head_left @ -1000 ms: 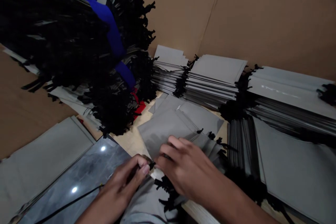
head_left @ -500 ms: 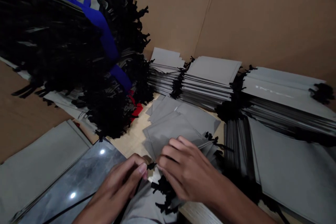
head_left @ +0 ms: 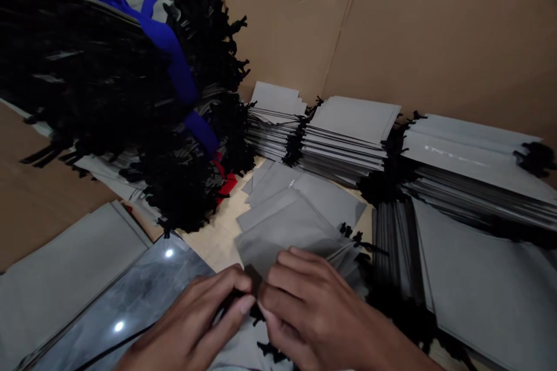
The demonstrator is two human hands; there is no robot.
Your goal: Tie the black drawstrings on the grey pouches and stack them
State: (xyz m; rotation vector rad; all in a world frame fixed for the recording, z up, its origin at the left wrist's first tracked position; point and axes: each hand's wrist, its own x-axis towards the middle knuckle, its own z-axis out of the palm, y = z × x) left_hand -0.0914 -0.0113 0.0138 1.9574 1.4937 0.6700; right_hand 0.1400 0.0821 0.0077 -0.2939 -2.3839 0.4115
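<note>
A grey drawstring pouch (head_left: pixel 282 237) sits at bottom centre of the view, its corner tucked between the person's two hands. The left hand (head_left: pixel 187 322) is pinched narrow on the black drawstring (head_left: pixel 253 279) at the pouch's edge, though the fingers hide most of the cord. The right hand (head_left: pixel 315 307) lies just beside it, fingers curled over the pouch; whether they grip it, I can't tell.

More loose pouches (head_left: pixel 326 197) overlap just behind, on a pale wooden tabletop (head_left: pixel 213 243). Neat stacks of pouches (head_left: pixel 352 122) run across the middle and right of the frame, with another flat pile (head_left: pixel 483 284) at lower right. A dark marbled slab (head_left: pixel 130 295) lies at lower left, touching a grey sheet (head_left: pixel 65 249). At upper left rises a heap of pouches bristling with black cords (head_left: pixel 87 75), crossed by a blue strap (head_left: pixel 167 40). Cardboard walls (head_left: pixel 418 29) stand behind everything.
</note>
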